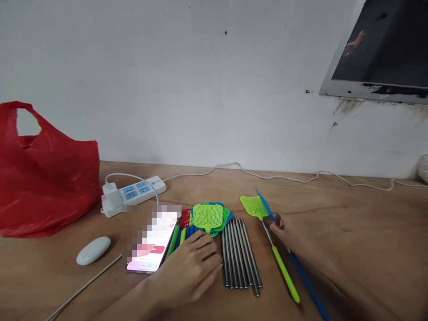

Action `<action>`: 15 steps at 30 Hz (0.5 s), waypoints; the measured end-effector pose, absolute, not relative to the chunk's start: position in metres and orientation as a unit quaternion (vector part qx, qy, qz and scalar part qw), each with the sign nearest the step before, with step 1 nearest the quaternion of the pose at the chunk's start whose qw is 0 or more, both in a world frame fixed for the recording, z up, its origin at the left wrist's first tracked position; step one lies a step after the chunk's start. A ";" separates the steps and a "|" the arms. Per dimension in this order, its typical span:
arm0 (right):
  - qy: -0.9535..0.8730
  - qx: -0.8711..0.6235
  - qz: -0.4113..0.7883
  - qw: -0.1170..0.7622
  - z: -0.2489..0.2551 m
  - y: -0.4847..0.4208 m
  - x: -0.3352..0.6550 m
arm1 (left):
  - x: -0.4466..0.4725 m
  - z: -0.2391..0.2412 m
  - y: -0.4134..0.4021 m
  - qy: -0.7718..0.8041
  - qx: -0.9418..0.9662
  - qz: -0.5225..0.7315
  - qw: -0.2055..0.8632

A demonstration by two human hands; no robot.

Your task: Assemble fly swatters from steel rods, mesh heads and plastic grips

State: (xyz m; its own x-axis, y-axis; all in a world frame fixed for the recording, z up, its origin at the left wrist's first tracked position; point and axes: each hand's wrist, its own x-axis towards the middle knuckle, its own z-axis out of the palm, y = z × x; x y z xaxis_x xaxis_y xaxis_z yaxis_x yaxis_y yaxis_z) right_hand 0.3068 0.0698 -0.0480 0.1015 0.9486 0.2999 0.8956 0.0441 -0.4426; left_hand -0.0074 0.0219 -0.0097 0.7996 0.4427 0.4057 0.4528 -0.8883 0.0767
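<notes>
My right hand (283, 229) is closed on a blue fly swatter (265, 203), pinching it just below its head, with the blue handle (309, 285) slanting down under my forearm. A yellow-green fly swatter (286, 274) with a metal shaft lies beside it on the left. My left hand (197, 265) rests with curled fingers over a bunch of coloured handles (173, 240), just below stacked swatter heads (207, 216) in green, blue and red. Its fingertips are hidden, so what they grip does not show. Bare metal rods (237, 254) lie in a row between my hands.
A lit phone (155, 243) lies left of the handles. Farther left are a white mouse-shaped object (93, 250), a power strip (138, 191) with a charger plugged in, and a red plastic bag (50, 178). White cables run across the wooden table (368, 232) along the wall.
</notes>
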 end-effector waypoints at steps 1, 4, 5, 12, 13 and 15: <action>-0.661 -0.684 0.087 0.294 -0.046 0.070 0.305 | -0.007 -0.010 0.022 -0.237 -0.947 -0.216 0.010; -0.638 -0.661 0.207 0.338 -0.036 0.066 0.296 | -0.007 -0.011 0.024 -0.239 -0.943 -0.231 0.002; -0.629 -0.652 0.240 0.349 -0.031 0.063 0.293 | -0.007 -0.012 0.025 -0.242 -0.942 -0.235 0.000; -0.448 -0.499 0.534 0.515 -0.016 0.047 0.272 | -0.008 -0.009 0.022 -0.305 -0.917 -0.251 -0.056; -0.417 -0.473 0.566 0.531 -0.016 0.046 0.269 | -0.008 -0.009 0.022 -0.317 -0.911 -0.252 -0.074; -0.389 -0.442 0.600 0.542 -0.015 0.043 0.263 | -0.006 -0.007 0.021 -0.336 -0.898 -0.256 -0.121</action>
State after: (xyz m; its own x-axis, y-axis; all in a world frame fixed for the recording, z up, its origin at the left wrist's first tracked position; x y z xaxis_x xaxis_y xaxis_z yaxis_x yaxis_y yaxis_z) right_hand 0.2630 0.0431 -0.0154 -0.0222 0.9938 -0.1086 -0.3049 -0.1102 -0.9460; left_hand -0.0062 0.0205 -0.0070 0.6432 0.6656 0.3786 0.5422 -0.7450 0.3886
